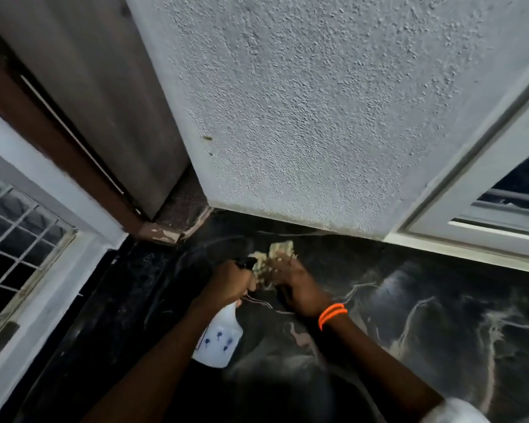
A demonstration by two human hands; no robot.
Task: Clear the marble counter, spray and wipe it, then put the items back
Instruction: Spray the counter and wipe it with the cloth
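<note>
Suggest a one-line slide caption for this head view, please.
Left hand holds a spray bottle while right hand wipes the black marble counter with a cloth.

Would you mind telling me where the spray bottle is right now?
In the head view, the spray bottle is low and left of centre, gripped at its neck by the left hand above the counter, beside the right hand holding the cloth.

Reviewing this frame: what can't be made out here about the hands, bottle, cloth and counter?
All in the head view:
- Spray bottle: nozzle and trigger hidden under the left hand; liquid level unreadable.
- Cloth: motion-blurred, partly covered by the right hand; whether it touches the counter is unclear.
- Marble counter: cut off by the right and bottom edges; wetness can't be judged in the dim light.
- Removed items: out of frame.
</note>
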